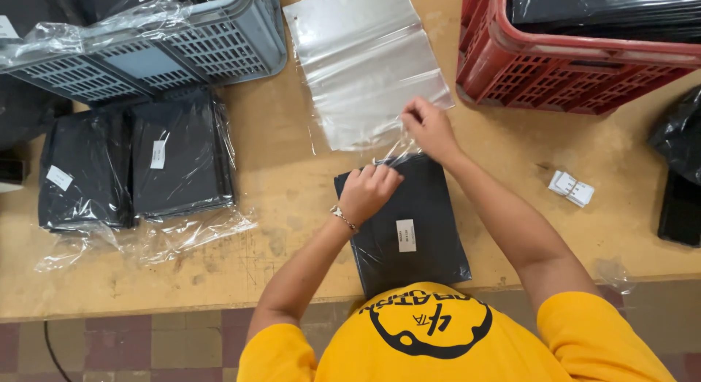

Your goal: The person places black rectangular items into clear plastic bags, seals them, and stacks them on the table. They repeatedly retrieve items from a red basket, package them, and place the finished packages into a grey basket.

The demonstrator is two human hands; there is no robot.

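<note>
Black folded garment (409,221) in a clear bag (431,261), white label on top, flat on our table (292,170). Left hand (367,192) clenched on the bag's open edge; right hand (429,128) pinches the flap.

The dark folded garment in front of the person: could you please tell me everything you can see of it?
The dark folded garment is a flat, roughly square bundle of black fabric inside a clear plastic bag, with a small white label on top. It lies slightly tilted on the wooden table, its near edge by the table's edge. The left hand rests on its far left corner; the right hand pinches the bag's open flap at the far edge. It overlaps the near end of a stack of clear bags.
</note>
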